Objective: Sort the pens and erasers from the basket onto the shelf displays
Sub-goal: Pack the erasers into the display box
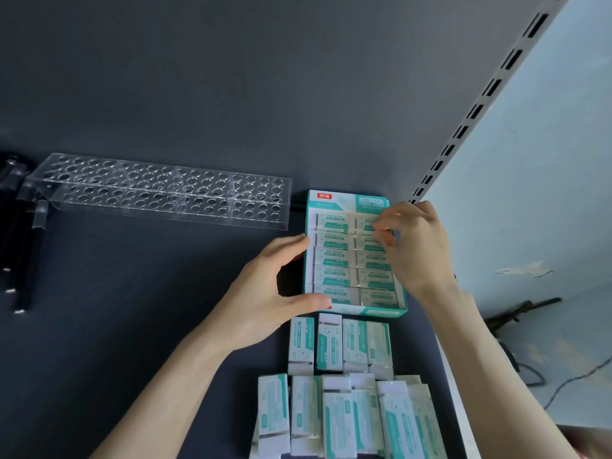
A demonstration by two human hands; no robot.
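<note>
The right hand point(414, 250) pinched an eraser point(366, 223) in the upper right of the teal box point(347, 198), centre-right of frame, while the left hand point(271, 289) gripped the box's left side. Loose erasers point(331, 346) lay just below; a clear pen rack point(165, 190) stood at left, black pens point(31, 260) beside it.

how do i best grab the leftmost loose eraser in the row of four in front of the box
Probably by its long sides, from above and the left. The eraser lies flat with its left long side open to bare shelf, while the next eraser crowds its right side. Slide it left, then pinch across its narrow width.
</note>
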